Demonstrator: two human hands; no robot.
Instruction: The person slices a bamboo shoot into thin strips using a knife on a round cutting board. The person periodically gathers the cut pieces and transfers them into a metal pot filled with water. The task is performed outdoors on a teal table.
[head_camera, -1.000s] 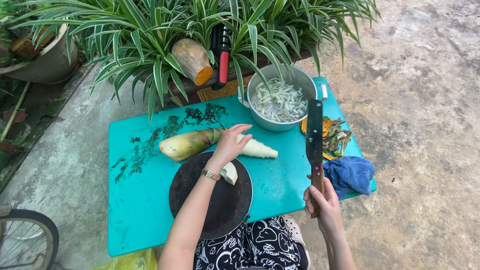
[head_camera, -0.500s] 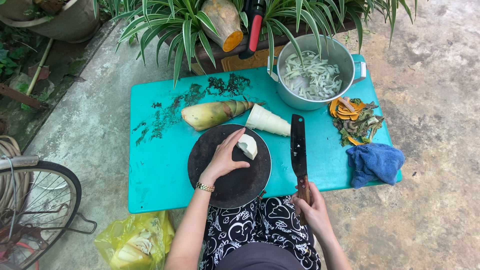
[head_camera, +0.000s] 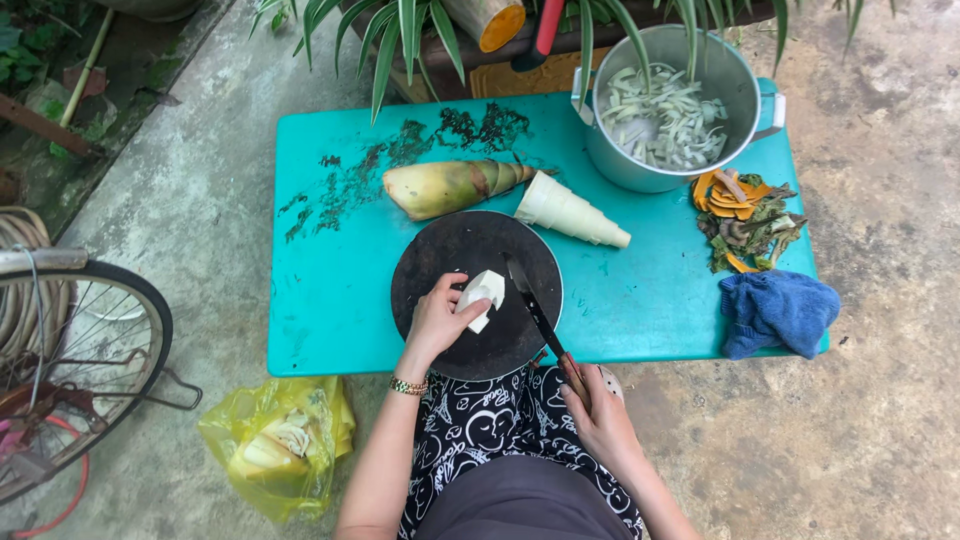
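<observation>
Left hand (head_camera: 437, 322) pins a pale bamboo shoot piece (head_camera: 482, 296) on the round dark chopping board (head_camera: 440, 262) at frame centre, fingers curled over it. Right hand (head_camera: 603, 418), lower centre, wraps tight around the knife (head_camera: 532, 308) handle, blade tip just beside the piece. Peeled shoot cone (head_camera: 570, 211) and unpeeled bamboo shoot (head_camera: 450, 185) lie above on the teal table (head_camera: 330, 300).

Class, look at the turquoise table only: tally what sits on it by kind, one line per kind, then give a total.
Bamboo shoot pieces: 3 (unpeeled green-brown shoot, peeled cream cone, white piece under the left hand)
Round dark chopping boards: 1
Metal pots of white shreds: 1
Knives, in the right hand: 1
Blue cloths: 1
Peel heaps: 1
Total: 8
</observation>
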